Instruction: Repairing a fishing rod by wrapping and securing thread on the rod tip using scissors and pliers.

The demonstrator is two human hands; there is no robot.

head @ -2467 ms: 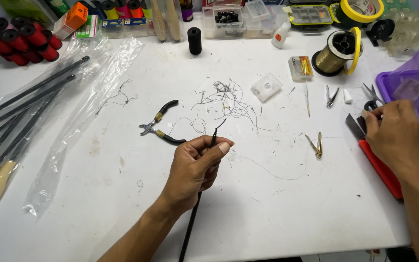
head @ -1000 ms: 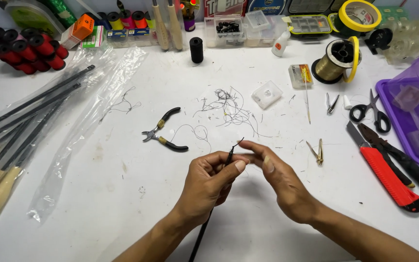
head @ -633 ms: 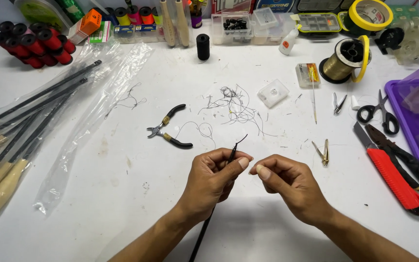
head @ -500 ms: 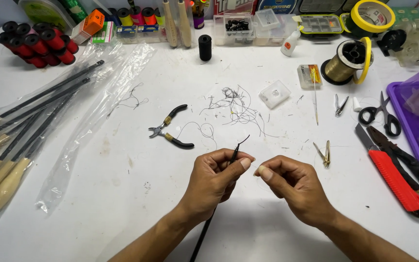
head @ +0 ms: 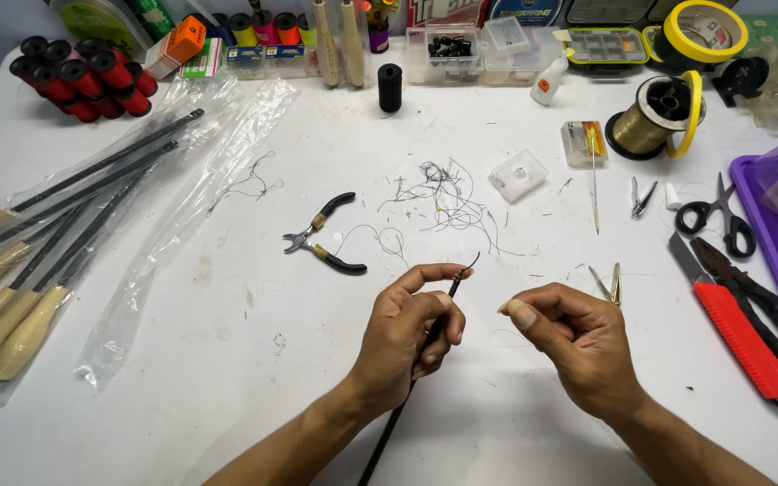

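While the left hand (head: 404, 337) pinches a thin black rod (head: 443, 301) over the white table (head: 227, 360), its fingers clamped near the tip, the right hand (head: 574, 342) hovers just beside, thumb and forefinger pressed together; whether they grip thread cannot be told. Beyond lie one pair of small pliers (head: 324, 236) and a tangle of dark thread scraps (head: 443, 193). A clear box (head: 450, 47) holds small black parts. One red utility knife (head: 738, 324) lies right; bagged wooden-handled rods (head: 38, 261) left.
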